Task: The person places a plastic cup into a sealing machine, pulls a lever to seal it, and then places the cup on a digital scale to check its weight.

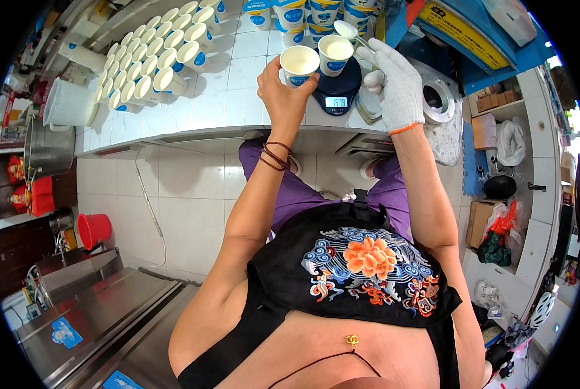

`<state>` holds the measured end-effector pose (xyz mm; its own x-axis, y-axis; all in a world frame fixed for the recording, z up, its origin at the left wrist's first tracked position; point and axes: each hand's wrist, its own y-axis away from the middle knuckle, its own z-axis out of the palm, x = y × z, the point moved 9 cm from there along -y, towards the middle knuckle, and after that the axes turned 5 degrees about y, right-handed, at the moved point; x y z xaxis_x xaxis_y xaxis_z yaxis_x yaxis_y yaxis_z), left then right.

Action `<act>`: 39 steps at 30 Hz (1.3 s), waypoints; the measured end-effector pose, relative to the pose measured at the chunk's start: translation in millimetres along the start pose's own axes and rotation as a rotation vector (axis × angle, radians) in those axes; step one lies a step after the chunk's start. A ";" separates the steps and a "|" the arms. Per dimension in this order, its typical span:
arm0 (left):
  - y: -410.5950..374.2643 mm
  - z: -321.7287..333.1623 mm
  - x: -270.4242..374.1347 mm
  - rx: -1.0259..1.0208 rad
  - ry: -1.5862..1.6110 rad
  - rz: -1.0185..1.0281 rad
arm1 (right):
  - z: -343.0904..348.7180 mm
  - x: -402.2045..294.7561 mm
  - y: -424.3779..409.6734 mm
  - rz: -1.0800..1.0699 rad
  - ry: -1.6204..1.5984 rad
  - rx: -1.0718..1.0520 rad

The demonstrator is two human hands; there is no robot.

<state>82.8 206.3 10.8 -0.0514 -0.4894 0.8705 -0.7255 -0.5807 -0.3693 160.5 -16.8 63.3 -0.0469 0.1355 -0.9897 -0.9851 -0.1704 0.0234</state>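
Observation:
My bare left hand (pixel 286 95) grips a small paper cup (pixel 297 68) filled with white, yogurt-like content, just left of a dark blue digital scale (pixel 336 90). Another filled cup (pixel 336 65) stands on the scale, whose display is lit. My right hand (pixel 399 82) wears a white knit glove with an orange cuff. It holds a metal spoon (pixel 347 30) by the handle, and white content coats the bowl of the spoon. The spoon is above the back edge of the cup on the scale. A clear container (pixel 369 104) sits beside the scale, partly hidden by my glove.
Rows of filled open cups (pixel 156 58) cover the left of the white tiled counter (pixel 241 92). Lidded cups (pixel 290 17) stand stacked behind. At right is a blue machine (pixel 501 68) with a metal ring (pixel 438 101). A translucent pitcher (pixel 69 104) stands far left.

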 end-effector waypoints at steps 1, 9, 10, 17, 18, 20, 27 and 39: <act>0.0 0.0 0.0 -0.001 -0.001 0.004 | 0.3 -2.2 1.1 -0.007 0.021 0.006; 0.4 -1.9 3.1 0.023 -0.027 0.022 | 2.9 -17.8 6.7 -0.096 0.156 0.048; 0.2 -2.8 3.8 0.033 -0.045 0.033 | 4.1 -20.4 8.0 -0.103 0.177 0.049; 0.8 -4.9 6.2 0.034 -0.039 0.040 | 6.5 -27.7 11.3 -0.166 0.211 0.050; 0.8 -5.2 6.6 0.033 -0.042 0.038 | 6.3 -27.7 10.9 -0.174 0.202 0.052; 1.2 -6.2 7.3 0.035 -0.047 0.033 | 6.9 -27.5 11.0 -0.174 0.195 0.050; 0.6 -6.5 6.3 0.039 -0.051 0.032 | 8.3 -27.6 10.4 -0.146 0.164 0.050; 1.9 -1.1 -0.4 0.018 0.040 -0.025 | 9.2 1.3 -1.9 0.110 -0.246 -0.012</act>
<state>80.7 206.1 10.1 -0.0609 -0.4487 0.8916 -0.7145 -0.6042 -0.3528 160.8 -7.4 63.2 -0.1941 0.3484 -0.9170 -0.9699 -0.2085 0.1261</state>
